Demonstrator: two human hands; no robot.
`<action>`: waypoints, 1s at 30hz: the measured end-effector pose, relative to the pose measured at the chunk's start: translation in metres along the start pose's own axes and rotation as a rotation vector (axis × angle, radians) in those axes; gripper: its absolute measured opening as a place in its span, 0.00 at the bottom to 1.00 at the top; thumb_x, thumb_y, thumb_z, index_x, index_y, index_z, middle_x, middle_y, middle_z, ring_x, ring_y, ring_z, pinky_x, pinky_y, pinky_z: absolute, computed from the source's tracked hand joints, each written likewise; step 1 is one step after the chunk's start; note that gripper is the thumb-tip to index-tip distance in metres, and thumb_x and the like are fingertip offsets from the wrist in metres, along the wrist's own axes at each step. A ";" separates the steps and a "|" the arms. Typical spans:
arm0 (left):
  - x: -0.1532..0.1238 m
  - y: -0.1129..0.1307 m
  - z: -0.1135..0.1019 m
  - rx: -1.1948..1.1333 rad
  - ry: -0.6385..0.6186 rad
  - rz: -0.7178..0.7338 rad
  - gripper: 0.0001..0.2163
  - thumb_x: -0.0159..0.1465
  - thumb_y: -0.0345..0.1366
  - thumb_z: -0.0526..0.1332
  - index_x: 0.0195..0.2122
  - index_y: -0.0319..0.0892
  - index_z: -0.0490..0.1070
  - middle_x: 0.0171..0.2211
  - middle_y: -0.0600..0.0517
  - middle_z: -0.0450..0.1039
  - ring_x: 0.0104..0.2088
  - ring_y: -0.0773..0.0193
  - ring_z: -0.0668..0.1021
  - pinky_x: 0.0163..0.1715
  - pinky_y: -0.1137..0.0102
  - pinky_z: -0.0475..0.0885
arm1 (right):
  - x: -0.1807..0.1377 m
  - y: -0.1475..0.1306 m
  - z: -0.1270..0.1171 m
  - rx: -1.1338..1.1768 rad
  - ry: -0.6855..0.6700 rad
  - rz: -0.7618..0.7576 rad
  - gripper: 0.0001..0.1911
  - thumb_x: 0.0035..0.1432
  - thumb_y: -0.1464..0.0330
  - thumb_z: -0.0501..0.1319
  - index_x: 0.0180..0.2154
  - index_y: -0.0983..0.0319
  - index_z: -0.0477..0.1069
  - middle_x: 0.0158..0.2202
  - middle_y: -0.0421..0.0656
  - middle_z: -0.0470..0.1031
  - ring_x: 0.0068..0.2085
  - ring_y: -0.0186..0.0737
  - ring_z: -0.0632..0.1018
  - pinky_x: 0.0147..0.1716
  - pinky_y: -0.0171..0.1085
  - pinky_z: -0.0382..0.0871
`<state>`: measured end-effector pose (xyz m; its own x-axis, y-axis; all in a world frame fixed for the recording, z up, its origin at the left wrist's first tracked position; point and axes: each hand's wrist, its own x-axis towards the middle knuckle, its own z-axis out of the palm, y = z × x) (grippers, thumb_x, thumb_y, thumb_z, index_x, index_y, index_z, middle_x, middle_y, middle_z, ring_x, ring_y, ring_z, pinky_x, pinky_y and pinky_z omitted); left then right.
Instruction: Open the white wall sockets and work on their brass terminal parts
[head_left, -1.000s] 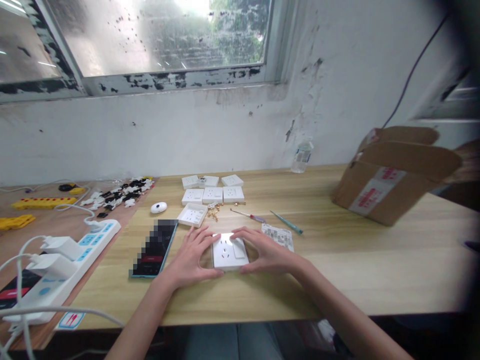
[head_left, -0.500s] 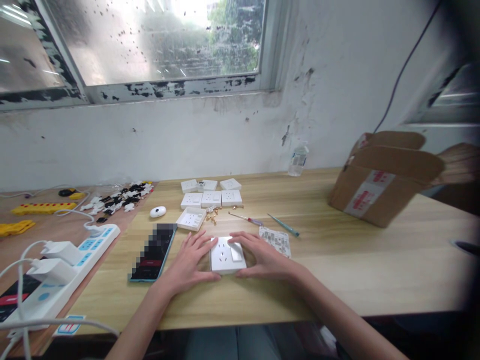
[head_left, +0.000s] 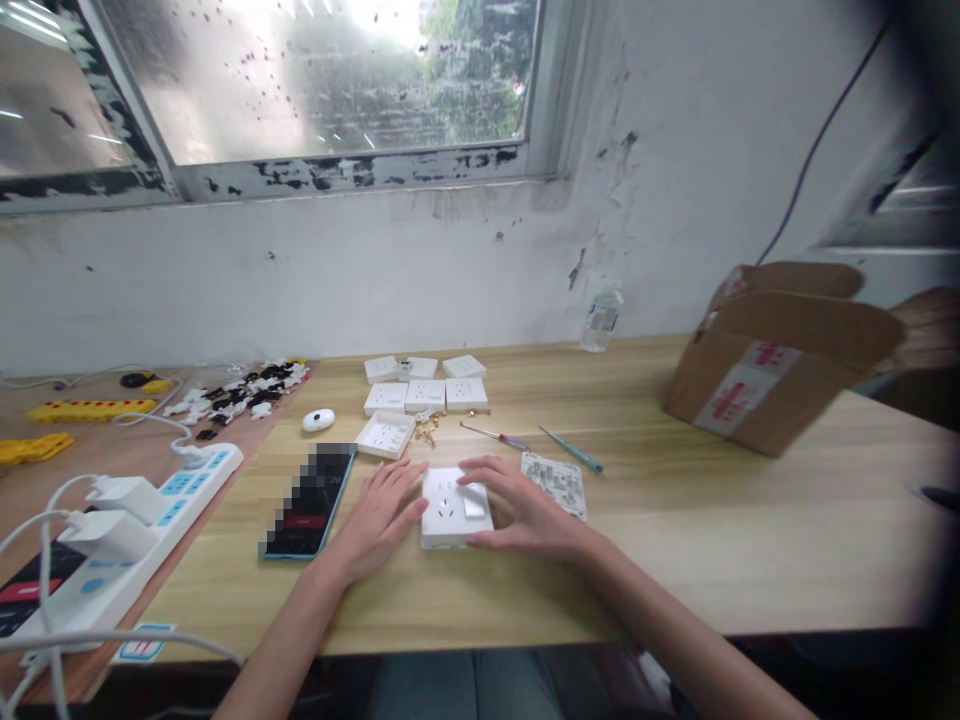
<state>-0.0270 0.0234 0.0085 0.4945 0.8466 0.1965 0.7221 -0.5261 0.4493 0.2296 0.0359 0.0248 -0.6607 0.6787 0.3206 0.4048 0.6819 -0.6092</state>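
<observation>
A white wall socket with a rocker switch (head_left: 442, 525) lies face up on the wooden table in front of me. My right hand (head_left: 517, 510) grips its right side, fingertips over the top edge and switch, thumb at the near edge. My left hand (head_left: 382, 520) rests flat at the left side, fingers stretched out, with the thumb tip close to the socket's left edge; I cannot tell if it touches. Behind the hands, an open white socket housing (head_left: 386, 436) lies beside small brass parts (head_left: 427, 432). A printed metallic-looking sheet (head_left: 555, 484) lies right of my right hand.
Several white sockets (head_left: 425, 395) stand in rows behind. Two screwdrivers, one red-tipped (head_left: 495, 436) and one teal (head_left: 571, 450), lie to the right. Left are a phone (head_left: 307, 505), a white earbud case (head_left: 318, 420) and a power strip (head_left: 142, 550). A cardboard box (head_left: 772, 370) and bottle (head_left: 600, 322) stand farther back.
My left thumb has come off the near edge of the socket and drawn up to its left side. The right hand keeps its grip. The view has shifted slightly.
</observation>
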 end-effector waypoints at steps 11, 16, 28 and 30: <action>0.000 0.001 -0.005 0.022 -0.020 0.089 0.31 0.60 0.54 0.59 0.62 0.49 0.57 0.61 0.48 0.59 0.62 0.49 0.57 0.62 0.49 0.47 | -0.001 0.000 0.003 -0.046 -0.044 0.042 0.29 0.48 0.55 0.67 0.51 0.55 0.66 0.57 0.47 0.62 0.58 0.49 0.63 0.55 0.50 0.58; 0.000 -0.001 -0.004 0.017 -0.014 0.085 0.32 0.58 0.54 0.60 0.62 0.50 0.57 0.61 0.48 0.60 0.63 0.48 0.57 0.62 0.47 0.46 | -0.001 0.000 0.002 -0.063 -0.076 0.066 0.29 0.49 0.54 0.67 0.52 0.55 0.67 0.57 0.47 0.63 0.58 0.50 0.63 0.56 0.51 0.56; 0.001 -0.001 -0.005 0.018 -0.049 0.068 0.33 0.57 0.54 0.61 0.62 0.50 0.57 0.61 0.47 0.60 0.63 0.47 0.56 0.61 0.46 0.45 | -0.002 0.001 0.003 -0.115 -0.116 0.055 0.34 0.47 0.55 0.68 0.55 0.55 0.63 0.58 0.48 0.62 0.59 0.51 0.62 0.56 0.50 0.56; 0.001 -0.001 -0.005 0.020 -0.052 0.068 0.34 0.57 0.55 0.61 0.62 0.50 0.57 0.61 0.47 0.60 0.63 0.47 0.56 0.61 0.45 0.44 | -0.002 0.000 0.002 -0.128 -0.120 0.061 0.34 0.47 0.55 0.68 0.55 0.55 0.63 0.58 0.48 0.62 0.59 0.52 0.62 0.57 0.50 0.55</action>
<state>-0.0293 0.0249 0.0125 0.5664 0.8041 0.1805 0.6956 -0.5839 0.4185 0.2293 0.0343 0.0223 -0.7000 0.6877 0.1926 0.5187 0.6749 -0.5248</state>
